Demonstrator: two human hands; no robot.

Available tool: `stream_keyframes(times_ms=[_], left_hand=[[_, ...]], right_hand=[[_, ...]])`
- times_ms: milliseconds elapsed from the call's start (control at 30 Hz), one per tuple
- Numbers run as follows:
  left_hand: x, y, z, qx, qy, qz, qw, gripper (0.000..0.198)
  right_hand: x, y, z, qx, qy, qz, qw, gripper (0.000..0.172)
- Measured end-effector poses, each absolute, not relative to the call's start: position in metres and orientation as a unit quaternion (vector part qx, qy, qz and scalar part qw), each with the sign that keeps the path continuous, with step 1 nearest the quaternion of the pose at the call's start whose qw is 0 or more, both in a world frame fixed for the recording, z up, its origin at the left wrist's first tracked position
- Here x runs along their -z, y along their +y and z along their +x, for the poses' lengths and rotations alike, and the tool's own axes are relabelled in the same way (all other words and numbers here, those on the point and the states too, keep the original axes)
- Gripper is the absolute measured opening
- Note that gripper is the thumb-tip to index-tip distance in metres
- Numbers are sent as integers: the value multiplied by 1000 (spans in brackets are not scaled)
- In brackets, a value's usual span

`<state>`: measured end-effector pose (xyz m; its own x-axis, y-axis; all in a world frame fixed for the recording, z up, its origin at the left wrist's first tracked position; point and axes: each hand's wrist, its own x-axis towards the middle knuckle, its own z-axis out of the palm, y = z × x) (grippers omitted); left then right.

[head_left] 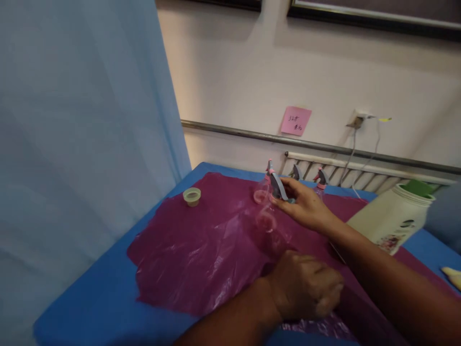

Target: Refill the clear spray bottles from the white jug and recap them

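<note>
My right hand (306, 204) grips the grey and pink trigger head of a clear spray bottle (266, 221), tilted over the purple plastic sheet (187, 240). Nearer to me, my left hand (306, 283) is closed with its fingers curled in; what they hold, if anything, is hidden. Just behind the held bottle stands another clear spray bottle (260, 196) with a pink collar. Beyond my right hand are a third spray bottle (321, 180), partly covered, and a further grey trigger head (296, 172).
A pale green cap (192, 196) sits on the sheet at the left. On the right, a large cream container (394, 216) leans, a green piece (418, 187) in its mouth. Blue cloth (90, 293) covers the table; a blue curtain (90, 120) hangs left. A metal rail (234, 132) crosses the wall.
</note>
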<state>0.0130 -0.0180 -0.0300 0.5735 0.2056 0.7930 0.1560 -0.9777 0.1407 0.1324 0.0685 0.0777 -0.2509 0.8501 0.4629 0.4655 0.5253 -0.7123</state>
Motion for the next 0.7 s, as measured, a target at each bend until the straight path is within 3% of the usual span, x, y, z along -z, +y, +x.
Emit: stream_keyframes(times_ms=[100, 167, 267, 433, 700], left_hand=[[9, -22, 4, -498, 117, 857, 53, 16], [-4, -20, -4, -553, 139, 818, 78, 6], [-12, -10, -13, -598, 214, 770, 65, 32], [7, 12, -19, -506, 311, 803, 52, 61], [18, 30, -25, -408, 404, 793, 203, 54]], right_hand=[[-65, 35, 167, -226, -728, -455, 461, 56], [-55, 22, 181, -222, -705, -462, 489, 57], [-39, 13, 188, -222, -675, -459, 534, 57], [-15, 6, 179, -192, -636, -450, 597, 60], [2, 10, 164, -136, -650, -415, 621, 67]])
